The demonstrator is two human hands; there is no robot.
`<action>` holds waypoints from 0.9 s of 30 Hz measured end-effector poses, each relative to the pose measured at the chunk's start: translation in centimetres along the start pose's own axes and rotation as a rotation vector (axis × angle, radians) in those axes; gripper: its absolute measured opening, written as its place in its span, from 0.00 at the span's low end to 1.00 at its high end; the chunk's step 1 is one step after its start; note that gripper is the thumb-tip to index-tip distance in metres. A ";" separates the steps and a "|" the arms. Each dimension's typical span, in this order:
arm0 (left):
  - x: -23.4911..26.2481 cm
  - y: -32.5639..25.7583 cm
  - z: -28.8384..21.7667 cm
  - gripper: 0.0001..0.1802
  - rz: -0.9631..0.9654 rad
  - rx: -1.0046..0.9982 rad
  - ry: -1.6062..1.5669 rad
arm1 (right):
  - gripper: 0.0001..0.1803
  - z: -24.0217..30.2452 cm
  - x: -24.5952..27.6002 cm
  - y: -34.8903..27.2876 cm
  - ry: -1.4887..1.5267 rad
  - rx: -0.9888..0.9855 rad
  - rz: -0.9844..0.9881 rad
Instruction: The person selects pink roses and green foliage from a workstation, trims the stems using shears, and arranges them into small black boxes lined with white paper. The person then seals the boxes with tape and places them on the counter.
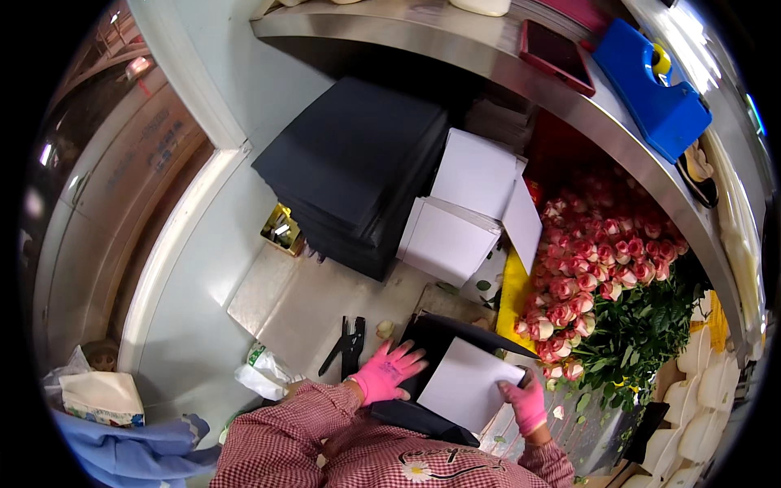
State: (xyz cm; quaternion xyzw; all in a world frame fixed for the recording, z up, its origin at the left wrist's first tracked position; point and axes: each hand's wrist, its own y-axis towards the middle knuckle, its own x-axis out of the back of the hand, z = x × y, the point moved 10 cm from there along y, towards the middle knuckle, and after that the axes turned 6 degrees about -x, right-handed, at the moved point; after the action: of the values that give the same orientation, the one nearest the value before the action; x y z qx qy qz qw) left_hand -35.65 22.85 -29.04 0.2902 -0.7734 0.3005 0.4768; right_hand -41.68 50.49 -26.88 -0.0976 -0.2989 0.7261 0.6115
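My left hand (389,372), in a pink fingerless glove, lies with spread fingers on the left side of a black sheet (425,335) in front of me. A white square card (465,385) rests on that sheet. My right hand (526,404), gloved the same way, pinches the card's right edge, thumb on top; its other fingers are partly hidden. Just beyond my left hand is a black stapler-like hand tool (351,346). A loose pale petal (385,328) lies beside it.
A tall stack of black sheets (350,154) stands at the back, beside stacked white cards (451,240). Pink roses (586,276) fill the right side. Overhead, a metal shelf (407,31) carries a blue tape dispenser (651,93) and a red-cased phone (557,55). A small yellow box (281,230) sits left.
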 end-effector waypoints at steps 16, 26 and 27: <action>1.6 2.6 2.5 0.44 -0.076 -0.022 -0.036 | 0.23 2.3 0.4 8.0 -1.409 -0.233 0.598; 1.9 3.6 2.5 0.43 -0.034 -0.041 0.014 | 0.29 17.1 0.4 22.5 -0.984 0.216 -0.427; 1.5 3.4 2.3 0.43 -0.022 -0.034 0.011 | 0.21 16.9 3.0 21.5 -0.944 0.239 -0.558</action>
State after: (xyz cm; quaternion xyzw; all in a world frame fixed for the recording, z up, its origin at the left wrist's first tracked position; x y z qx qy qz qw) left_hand -40.06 23.13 -29.13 0.2890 -0.7726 0.2835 0.4891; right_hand -68.77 46.43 -24.53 0.3910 -0.4702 0.5304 0.5871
